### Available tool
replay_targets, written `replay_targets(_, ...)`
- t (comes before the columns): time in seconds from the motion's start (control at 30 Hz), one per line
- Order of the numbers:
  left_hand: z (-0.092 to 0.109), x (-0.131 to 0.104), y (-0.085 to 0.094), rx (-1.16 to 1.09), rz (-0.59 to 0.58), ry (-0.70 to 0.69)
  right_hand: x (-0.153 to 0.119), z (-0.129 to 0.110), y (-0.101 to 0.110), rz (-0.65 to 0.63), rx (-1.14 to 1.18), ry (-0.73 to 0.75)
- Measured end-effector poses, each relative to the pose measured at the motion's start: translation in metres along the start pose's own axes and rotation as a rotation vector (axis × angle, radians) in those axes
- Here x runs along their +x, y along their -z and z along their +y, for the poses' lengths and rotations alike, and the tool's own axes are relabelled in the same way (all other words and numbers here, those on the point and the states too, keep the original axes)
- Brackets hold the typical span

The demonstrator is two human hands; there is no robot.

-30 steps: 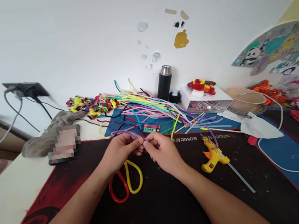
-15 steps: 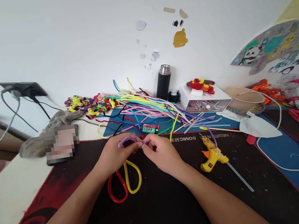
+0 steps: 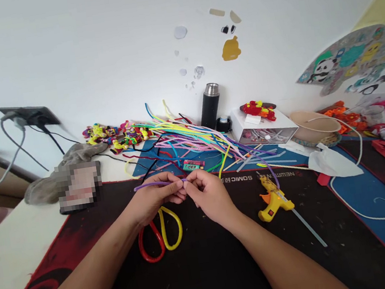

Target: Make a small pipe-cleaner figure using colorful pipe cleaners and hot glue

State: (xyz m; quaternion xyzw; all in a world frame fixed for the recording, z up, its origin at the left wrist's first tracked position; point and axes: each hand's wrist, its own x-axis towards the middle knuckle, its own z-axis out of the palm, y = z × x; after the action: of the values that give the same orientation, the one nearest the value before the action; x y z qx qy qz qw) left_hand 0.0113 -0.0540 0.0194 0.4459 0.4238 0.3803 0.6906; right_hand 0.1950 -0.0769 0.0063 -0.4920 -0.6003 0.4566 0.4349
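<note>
My left hand pinches a purple pipe cleaner, whose free part lies across the back of the fingers and points left. My right hand meets it fingertip to fingertip, pinching the purple piece at its other end, mostly hidden by the fingers. Below my left hand, scissors with a red handle and a yellow handle lie on the black mat; their blades are hidden under the hand. A yellow glue gun with a clear glue stick rests on the mat to the right.
Many coloured pipe cleaners are piled at the back, beside a black thermos. A white box and a beige bowl stand at the back right. A phone-like object, blurred, lies at the left. White cable loops at the right.
The purple pipe cleaner's free part, curved before, now extends straighter and farther left. My left fingers have shifted slightly; both hands stay together.
</note>
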Motion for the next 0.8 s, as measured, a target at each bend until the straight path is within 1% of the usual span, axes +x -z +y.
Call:
replay_targets(0.13,0.001,-0.0006,0.0016,0.02,-0.003,-0.001,0.0002,-0.0004,0.0001,0.004,0.017,-0.007)
replay_targets(0.27,0.0006,0.0003,0.0032,-0.017,0.002,-0.029,0.0007,-0.0013,0.0009,-0.012,0.041,-0.01)
replay_targets(0.47,0.0025,0.0004,0.0068,-0.068,-0.045,0.003,0.0017,-0.0035,0.0019,-0.009,0.083,-0.033)
replay_targets(0.63,0.0043,0.0018,0.0081,-0.056,-0.008,0.017,0.0022,-0.0035,0.0015,-0.002,0.081,-0.032)
replay_targets(0.8,0.0049,0.004,0.0087,0.073,0.045,-0.053,0.0019,-0.0012,0.001,-0.01,0.059,-0.025)
